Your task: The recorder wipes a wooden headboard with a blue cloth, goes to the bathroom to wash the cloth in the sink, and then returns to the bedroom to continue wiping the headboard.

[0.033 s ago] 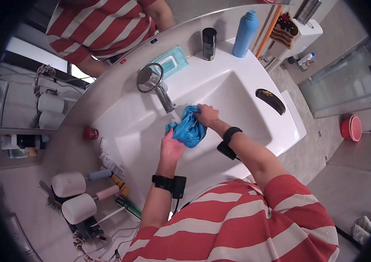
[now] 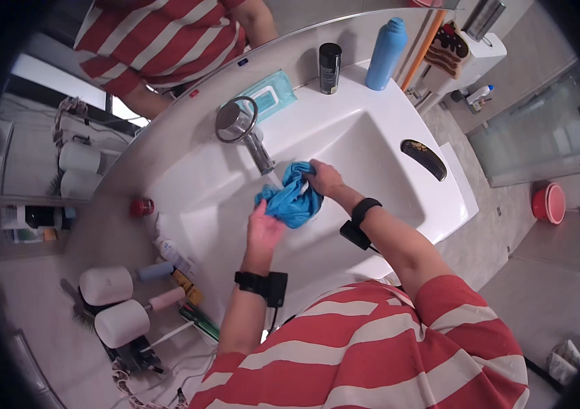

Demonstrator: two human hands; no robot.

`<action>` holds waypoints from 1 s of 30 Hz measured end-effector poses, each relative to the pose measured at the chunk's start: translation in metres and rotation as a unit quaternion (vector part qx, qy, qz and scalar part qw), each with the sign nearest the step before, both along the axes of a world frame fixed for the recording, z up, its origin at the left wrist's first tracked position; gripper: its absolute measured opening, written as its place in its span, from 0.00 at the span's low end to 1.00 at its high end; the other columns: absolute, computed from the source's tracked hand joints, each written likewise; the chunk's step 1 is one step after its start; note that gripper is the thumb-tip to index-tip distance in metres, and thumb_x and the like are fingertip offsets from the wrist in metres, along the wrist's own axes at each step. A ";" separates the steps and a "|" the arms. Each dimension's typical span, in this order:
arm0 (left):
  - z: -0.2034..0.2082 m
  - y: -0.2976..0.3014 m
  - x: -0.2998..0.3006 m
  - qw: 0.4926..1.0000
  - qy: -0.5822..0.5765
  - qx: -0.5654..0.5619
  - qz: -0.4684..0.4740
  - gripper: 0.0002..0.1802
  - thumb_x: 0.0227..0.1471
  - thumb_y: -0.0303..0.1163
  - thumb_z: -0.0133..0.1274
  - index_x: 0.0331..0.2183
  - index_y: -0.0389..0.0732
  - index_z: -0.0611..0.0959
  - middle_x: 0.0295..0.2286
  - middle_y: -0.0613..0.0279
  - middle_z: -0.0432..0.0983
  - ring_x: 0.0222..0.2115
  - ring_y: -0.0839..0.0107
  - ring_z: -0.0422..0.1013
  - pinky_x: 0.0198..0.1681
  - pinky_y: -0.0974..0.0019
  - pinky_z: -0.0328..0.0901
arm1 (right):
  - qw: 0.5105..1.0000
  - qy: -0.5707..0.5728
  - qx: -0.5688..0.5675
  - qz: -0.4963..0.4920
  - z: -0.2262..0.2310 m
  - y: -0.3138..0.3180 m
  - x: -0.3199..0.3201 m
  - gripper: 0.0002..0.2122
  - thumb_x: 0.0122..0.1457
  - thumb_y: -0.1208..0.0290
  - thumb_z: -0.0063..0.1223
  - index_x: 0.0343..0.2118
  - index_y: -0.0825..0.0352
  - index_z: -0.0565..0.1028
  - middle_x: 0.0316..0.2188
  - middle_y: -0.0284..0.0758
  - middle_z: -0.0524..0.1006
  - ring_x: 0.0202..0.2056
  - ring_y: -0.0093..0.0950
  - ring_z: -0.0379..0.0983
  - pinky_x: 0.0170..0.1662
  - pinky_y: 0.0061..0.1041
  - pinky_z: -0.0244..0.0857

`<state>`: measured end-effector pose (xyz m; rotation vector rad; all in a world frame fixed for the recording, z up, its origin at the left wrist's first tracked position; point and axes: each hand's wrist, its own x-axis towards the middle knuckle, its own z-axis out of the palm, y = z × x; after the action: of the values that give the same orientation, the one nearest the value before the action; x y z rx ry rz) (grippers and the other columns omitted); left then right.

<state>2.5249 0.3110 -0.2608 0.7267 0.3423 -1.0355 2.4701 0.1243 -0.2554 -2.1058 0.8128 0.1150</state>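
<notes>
A bunched, wet-looking blue cloth (image 2: 295, 204) hangs between my two hands over the white washbasin (image 2: 378, 160). My left hand (image 2: 264, 228) grips its left edge, fingers closed on the fabric. At the upper right side of the cloth, my right hand (image 2: 325, 179) pinches a fold. Just above and left of the cloth is the chrome faucet (image 2: 259, 151), its spout pointing at the fabric. Water appears to run from it, though the stream is hard to make out. The fingertips of both hands are partly hidden by folds.
Behind the faucet lies a teal wipes pack (image 2: 269, 99). A black spray can (image 2: 329, 68) and a blue bottle (image 2: 386, 54) stand on the back ledge. A dark comb (image 2: 423, 159) rests on the right rim. Left are a red-lidded jar (image 2: 142, 207) and a white tube (image 2: 174, 254).
The cloth has shifted slightly and its folds have changed shape between my hands. My left hand has moved a little to the left. Both hands keep their hold.
</notes>
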 end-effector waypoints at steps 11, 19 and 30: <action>0.040 -0.033 -0.013 0.992 0.108 -0.016 -0.069 0.29 0.46 0.55 0.41 0.41 0.41 0.67 0.38 0.55 0.66 0.41 0.57 0.62 0.45 0.50 0.56 | 0.973 -0.169 0.088 0.128 0.040 0.030 0.008 0.20 0.35 0.67 0.55 0.34 0.68 0.68 0.28 0.45 0.72 0.33 0.41 0.69 0.36 0.32 0.63; -0.010 -0.040 0.010 0.998 0.036 0.036 -0.027 0.13 0.50 0.38 0.42 0.30 0.39 0.73 0.29 0.60 0.72 0.29 0.67 0.69 0.36 0.63 0.64 | 0.934 -0.156 0.161 0.279 0.119 0.024 -0.044 0.11 0.33 0.78 0.46 0.26 0.68 0.67 0.20 0.38 0.67 0.25 0.31 0.63 0.28 0.25 0.58; -0.015 -0.015 0.019 0.992 0.126 0.021 0.020 0.12 0.49 0.35 0.44 0.32 0.36 0.74 0.31 0.55 0.72 0.34 0.64 0.69 0.42 0.61 0.62 | 0.897 -0.222 0.370 0.092 0.103 -0.026 -0.050 0.16 0.43 0.83 0.47 0.38 0.66 0.70 0.33 0.31 0.70 0.36 0.21 0.66 0.41 0.20 0.61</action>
<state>2.5440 0.2957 -0.2756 0.6247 0.5970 -1.0868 2.4206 0.0986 -0.1522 -1.3896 0.2227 0.0292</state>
